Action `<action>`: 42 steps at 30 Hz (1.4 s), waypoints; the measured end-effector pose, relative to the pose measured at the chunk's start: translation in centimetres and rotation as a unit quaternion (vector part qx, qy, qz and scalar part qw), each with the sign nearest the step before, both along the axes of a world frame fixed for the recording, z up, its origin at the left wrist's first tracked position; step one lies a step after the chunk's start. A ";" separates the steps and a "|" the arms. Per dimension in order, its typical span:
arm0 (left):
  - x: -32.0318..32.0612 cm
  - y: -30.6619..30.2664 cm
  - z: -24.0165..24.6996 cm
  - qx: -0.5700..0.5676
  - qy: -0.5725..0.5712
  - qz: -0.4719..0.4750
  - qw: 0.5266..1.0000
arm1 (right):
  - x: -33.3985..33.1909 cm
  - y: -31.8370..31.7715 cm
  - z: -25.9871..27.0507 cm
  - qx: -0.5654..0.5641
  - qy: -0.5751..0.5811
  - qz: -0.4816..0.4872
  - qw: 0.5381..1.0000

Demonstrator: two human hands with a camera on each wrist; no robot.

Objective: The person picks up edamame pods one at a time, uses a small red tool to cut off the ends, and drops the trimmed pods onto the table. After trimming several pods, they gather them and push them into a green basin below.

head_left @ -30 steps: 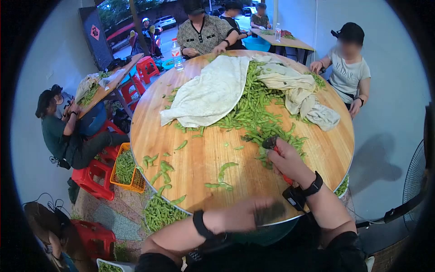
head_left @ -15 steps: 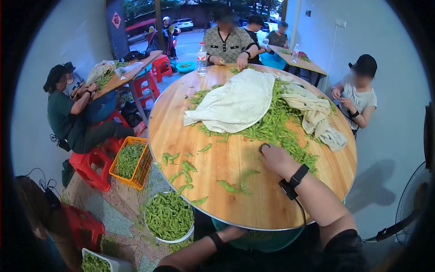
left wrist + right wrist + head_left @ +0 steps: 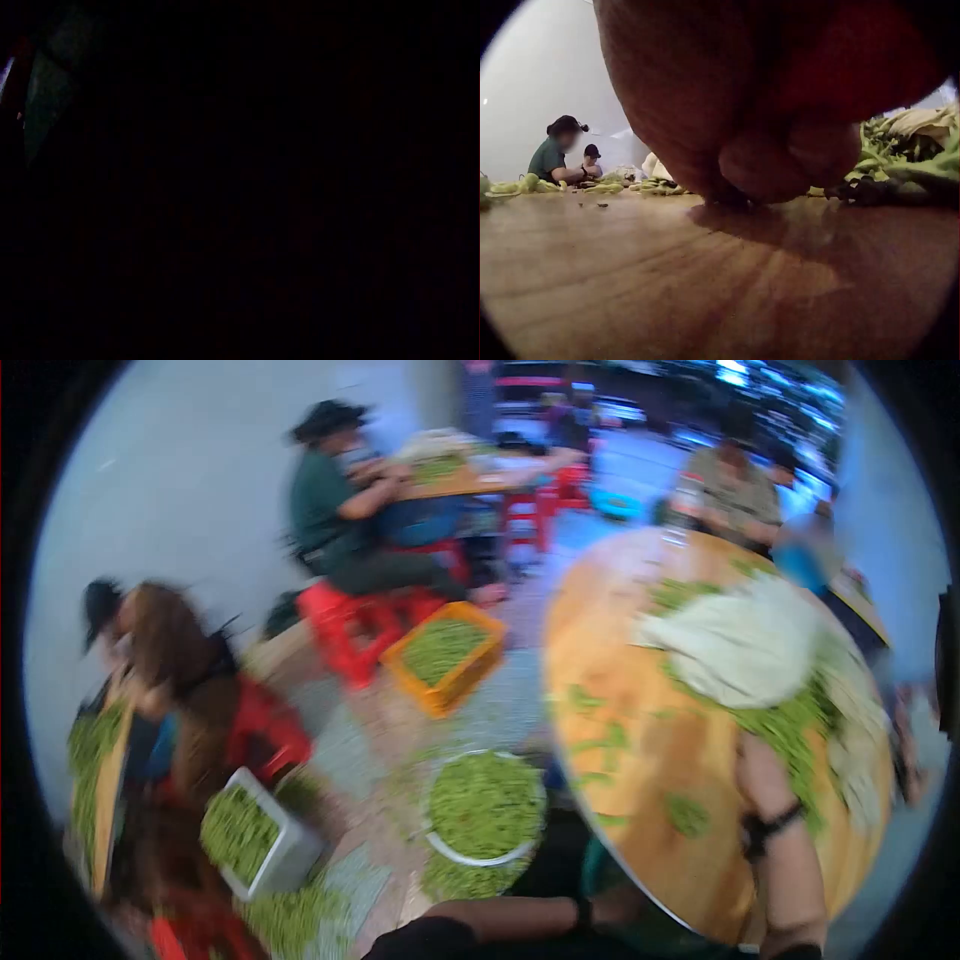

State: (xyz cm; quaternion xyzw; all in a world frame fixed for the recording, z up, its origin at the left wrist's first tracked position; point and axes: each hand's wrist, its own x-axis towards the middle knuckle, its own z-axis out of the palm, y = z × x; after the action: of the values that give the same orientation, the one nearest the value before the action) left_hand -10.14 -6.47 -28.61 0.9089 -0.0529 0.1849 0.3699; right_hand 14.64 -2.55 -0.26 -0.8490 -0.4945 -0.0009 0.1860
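Note:
My right hand [image 3: 760, 770] is at the round wooden table [image 3: 690, 880], beside a pile of green soybean pods [image 3: 795, 745]. Seen from the right wrist, its fingers curl low against the tabletop around something red [image 3: 877, 60], part of a red-handled tool whose working end is hidden. A few loose pods [image 3: 685, 815] lie left of this hand. My left hand [image 3: 617, 905] is blurred and partly hidden below the table's near edge. The left wrist view is almost entirely black. A white cloth [image 3: 745, 645] covers part of the pile.
On the floor to the left stand a round white tub [image 3: 487, 859], an orange crate [image 3: 440, 702] and a white box [image 3: 290, 865], all holding pods. Other people sit at tables around the room, near red stools [image 3: 345, 630]. A water bottle [image 3: 684, 505] stands at the table's far side.
The head view has swung left, bringing the floor containers to the middle. The left hand, over the table's near edge earlier, has gone below it. The right hand stays by the pods.

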 end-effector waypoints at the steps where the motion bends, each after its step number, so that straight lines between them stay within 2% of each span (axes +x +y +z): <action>1: 1.3 -1.4 -2.3 -0.011 0.014 -0.004 1.000 | 1.4 -0.2 -1.7 0.055 -0.031 0.031 0.998; 2: 1.3 -1.3 -3.5 -0.025 0.028 -0.011 0.999 | 1.4 -0.4 -1.3 -0.019 -0.019 0.015 1.000; 3: -3.2 2.9 11.8 -0.077 0.169 -0.044 0.982 | -0.6 0.0 0.4 -0.023 -0.015 0.000 1.000; 4: 1.9 1.0 3.5 0.029 0.240 -0.109 0.964 | 0.0 -0.3 -0.2 0.014 -0.016 0.043 0.999; 5: 1.3 1.0 5.0 -0.166 0.219 -0.053 0.960 | 1.6 -0.6 -0.9 0.007 -0.021 0.074 0.997; 6: 0.9 0.9 6.0 -0.170 0.221 -0.034 0.960 | 2.2 -1.4 -2.3 0.068 -0.060 0.093 0.992; 7: 0.5 0.8 6.8 -0.161 0.217 -0.019 0.963 | 1.1 -1.5 -0.7 0.039 -0.010 0.114 0.993; 9: -0.1 0.7 8.1 -0.138 0.204 -0.002 0.969 | -2.4 -2.7 3.0 -0.047 0.087 0.092 0.991; 11: -0.7 0.7 9.1 -0.118 0.189 0.005 0.975 | -4.9 -5.3 2.6 0.003 0.173 0.086 0.981; 13: -1.4 0.9 10.5 -0.096 0.174 -0.010 0.980 | -8.8 -8.8 4.9 -0.088 0.102 0.165 0.977; 14: -1.8 1.2 11.5 -0.086 0.165 -0.033 0.982 | -9.6 -11.7 5.9 -0.176 0.110 0.214 0.955; 15: -2.2 1.7 12.7 -0.079 0.156 -0.068 0.982 | -13.5 -12.7 8.0 -0.157 0.097 0.247 0.951; 16: -2.8 2.6 15.2 -0.029 0.227 -0.096 0.969 | -16.1 -13.1 8.8 -0.130 0.121 0.279 0.944; 17: -3.1 2.4 14.5 -0.014 0.221 -0.079 0.972 | -16.4 -14.6 6.7 -0.152 0.082 0.275 0.946; 18: -3.5 2.8 15.3 -0.020 0.246 -0.096 0.964 | -17.8 -15.6 7.1 -0.273 0.034 0.191 0.942; 19: -4.4 3.3 15.1 -0.080 0.164 -0.102 0.978 | -18.5 -16.8 6.4 -0.261 0.018 0.193 0.946; 20: -5.6 4.1 18.2 -0.062 0.210 -0.104 0.970 | -18.9 -18.1 5.3 -0.247 -0.001 0.197 0.949; 21: -6.3 3.8 18.0 -0.009 0.203 -0.060 0.977 | -19.0 -18.7 4.9 -0.198 -0.016 0.217 0.956; 22: -7.1 3.6 18.2 0.001 0.126 -0.048 0.991 | -18.9 -19.5 4.5 -0.146 -0.037 0.243 0.958; 23: -7.8 3.6 18.7 0.007 0.049 -0.028 0.998 | -19.0 -20.3 4.0 -0.148 -0.033 0.214 0.965; 25: -8.3 3.3 22.4 -0.007 -0.071 -0.035 0.997 | -19.2 -21.5 3.2 -0.146 -0.046 0.218 0.964; 26: -8.8 3.3 24.6 0.072 -0.015 -0.069 0.995 | -19.2 -22.0 3.1 -0.169 -0.035 0.204 0.964; 27: -8.2 2.9 25.8 0.078 -0.013 -0.072 0.994 | -19.2 -22.4 2.9 -0.163 -0.035 0.201 0.965; 29: -6.6 2.8 28.1 0.171 -0.026 -0.092 0.981 | -19.0 -22.9 3.4 -0.104 0.008 0.191 0.976; 30: -5.1 2.8 29.0 0.175 -0.023 -0.093 0.980 | -18.9 -23.2 3.5 -0.099 0.011 0.191 0.976; 32: -2.1 2.6 30.6 0.272 0.053 -0.076 0.958 | -18.6 -23.7 3.8 -0.047 0.021 0.152 0.987; 33: -1.1 2.8 30.6 0.278 0.056 -0.070 0.956 | -18.4 -23.9 4.0 -0.040 0.021 0.158 0.986; 36: 1.6 5.3 28.8 0.351 0.077 -0.017 0.933 | -17.9 -24.9 4.3 0.009 0.014 0.172 0.985; 38: 2.6 7.4 28.4 0.400 0.081 0.051 0.911 | -17.8 -25.7 4.4 -0.005 0.043 0.162 0.986; 40: 2.6 8.6 28.5 0.395 0.106 0.083 0.909 | -17.5 -26.6 4.3 0.002 0.069 0.151 0.986; 42: 1.1 12.6 28.5 0.354 0.160 0.186 0.902 | -16.9 -27.6 4.2 0.005 0.095 0.128 0.987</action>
State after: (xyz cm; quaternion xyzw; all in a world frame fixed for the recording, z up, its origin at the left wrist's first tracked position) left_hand -9.04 6.18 -0.08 0.9907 0.1150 0.0717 -0.0141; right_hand -2.29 -30.19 3.90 -0.7743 -0.5789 0.1010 0.2347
